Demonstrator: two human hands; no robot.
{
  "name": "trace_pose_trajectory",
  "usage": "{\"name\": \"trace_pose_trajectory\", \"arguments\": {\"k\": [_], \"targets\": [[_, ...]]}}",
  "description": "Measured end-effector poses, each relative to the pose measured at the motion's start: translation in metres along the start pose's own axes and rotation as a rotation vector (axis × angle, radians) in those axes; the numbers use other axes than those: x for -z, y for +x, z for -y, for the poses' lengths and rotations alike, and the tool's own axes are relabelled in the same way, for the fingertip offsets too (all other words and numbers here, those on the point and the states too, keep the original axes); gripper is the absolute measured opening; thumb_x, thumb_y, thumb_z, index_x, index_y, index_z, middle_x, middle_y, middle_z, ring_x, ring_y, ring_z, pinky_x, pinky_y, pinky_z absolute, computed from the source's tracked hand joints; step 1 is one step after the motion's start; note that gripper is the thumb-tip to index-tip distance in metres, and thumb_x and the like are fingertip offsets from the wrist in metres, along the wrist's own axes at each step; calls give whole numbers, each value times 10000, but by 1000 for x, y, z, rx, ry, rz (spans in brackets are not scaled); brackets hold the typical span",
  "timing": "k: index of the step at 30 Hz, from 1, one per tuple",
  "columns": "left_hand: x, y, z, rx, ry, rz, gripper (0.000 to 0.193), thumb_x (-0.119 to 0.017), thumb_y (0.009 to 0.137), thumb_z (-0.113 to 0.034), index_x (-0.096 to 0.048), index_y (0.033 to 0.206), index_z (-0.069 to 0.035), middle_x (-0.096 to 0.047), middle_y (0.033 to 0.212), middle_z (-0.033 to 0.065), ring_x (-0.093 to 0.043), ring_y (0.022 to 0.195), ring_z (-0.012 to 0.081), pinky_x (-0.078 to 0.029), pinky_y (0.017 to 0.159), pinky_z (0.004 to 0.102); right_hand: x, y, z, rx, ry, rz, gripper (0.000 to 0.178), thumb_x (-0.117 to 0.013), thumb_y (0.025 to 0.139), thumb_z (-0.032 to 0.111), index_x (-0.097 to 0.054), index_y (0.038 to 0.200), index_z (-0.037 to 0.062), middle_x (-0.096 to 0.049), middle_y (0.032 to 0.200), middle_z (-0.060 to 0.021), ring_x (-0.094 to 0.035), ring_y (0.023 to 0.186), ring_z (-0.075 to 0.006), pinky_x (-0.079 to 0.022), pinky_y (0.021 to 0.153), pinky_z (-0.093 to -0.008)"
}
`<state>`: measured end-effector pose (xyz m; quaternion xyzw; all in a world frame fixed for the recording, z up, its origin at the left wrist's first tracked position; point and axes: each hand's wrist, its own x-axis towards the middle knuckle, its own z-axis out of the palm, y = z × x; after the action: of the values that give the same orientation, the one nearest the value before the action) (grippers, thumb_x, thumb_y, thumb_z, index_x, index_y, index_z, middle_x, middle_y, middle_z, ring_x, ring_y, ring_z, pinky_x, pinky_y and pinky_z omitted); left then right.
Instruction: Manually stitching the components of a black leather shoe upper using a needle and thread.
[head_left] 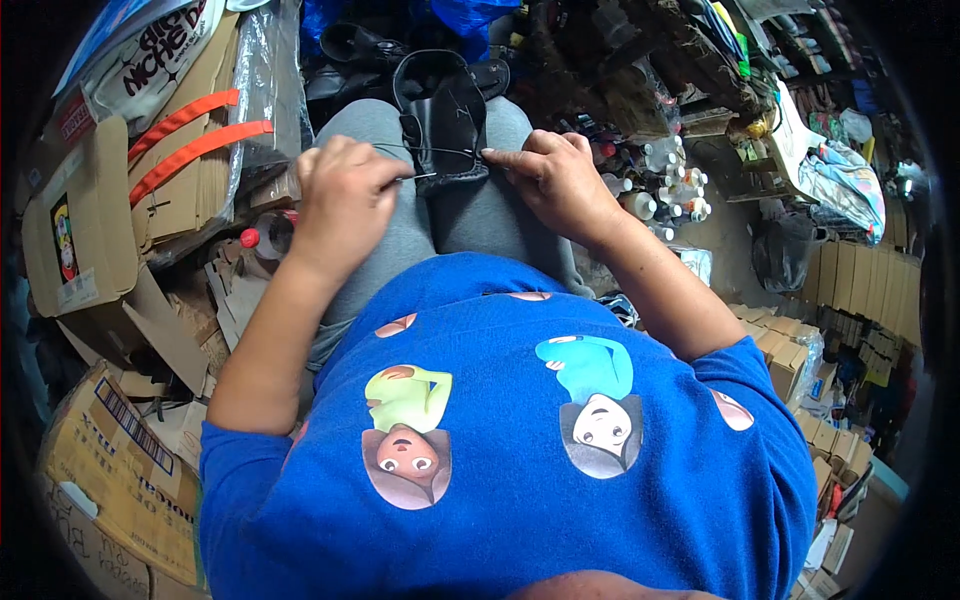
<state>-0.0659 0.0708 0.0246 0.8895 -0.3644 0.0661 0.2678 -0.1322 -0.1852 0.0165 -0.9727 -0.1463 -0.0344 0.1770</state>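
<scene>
Black shoe (458,115) between the knees, 2 hands at its edges

Shoe sits on the lap, over grey trousers (480,218), near end toward the wearer's body. Dark thread (450,150) crosses its near part in a loose line.

Left hand (345,205): at the shoe's left side, knuckles up, fingers curled. Grip pinches a thin metal tool (418,177), needle-like, pointing right to the shoe's near edge. Exact tip hidden or too fine to make out.

Right hand (565,185): at the shoe's right side. Index finger reaches left to the shoe's edge, beside the thread; other fingers folded. Thumb side hidden; cannot tell if this grip pinches anything.

Beyond the knees: more black footwear (360,45), blue plastic (475,12) behind it.

Left of the legs: clear bottle (270,237) with a red cap, open cardboard box (95,215), 2 orange-red straps (200,170) over cardboard. Yellow box (130,470) at lower left.

Right: cluster of small bottles (640,206), mostly white, past the right forearm.
</scene>
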Motion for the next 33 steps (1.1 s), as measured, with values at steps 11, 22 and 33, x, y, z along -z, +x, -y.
{"name": "trace_pose_trajectory", "arguments": {"k": [11,22,33], "targets": [[-41,23,9,-17,-112,42,150,-714,734,-175,-732,861,-252,-527,740,-36,-514,823,167,-316,771,348,9,28,-40,-77,390,268,294,-618,829,67,-711,1065,217,-535,829,-45,-514,837,-183,-440,784,-310],[-42,26,9,23,-89,102,148,-703,756,-187,-742,868,-276,-532,742,-42,-511,825,161,-285,788,344,14,45,-44,-79,437,394,238,-618,842,93,-721,1033,191,-543,841,-17,-520,868,-172,-439,810,-299],[-49,37,11,11,-148,184,110,-699,749,-200,-738,838,-252,-590,761,-37,-535,885,172,-316,834,361,8,45,-50,-175,677,461,366,-595,750,-15,-726,1044,160,-530,846,-17,-529,846,-145,-433,827,-265]]}}
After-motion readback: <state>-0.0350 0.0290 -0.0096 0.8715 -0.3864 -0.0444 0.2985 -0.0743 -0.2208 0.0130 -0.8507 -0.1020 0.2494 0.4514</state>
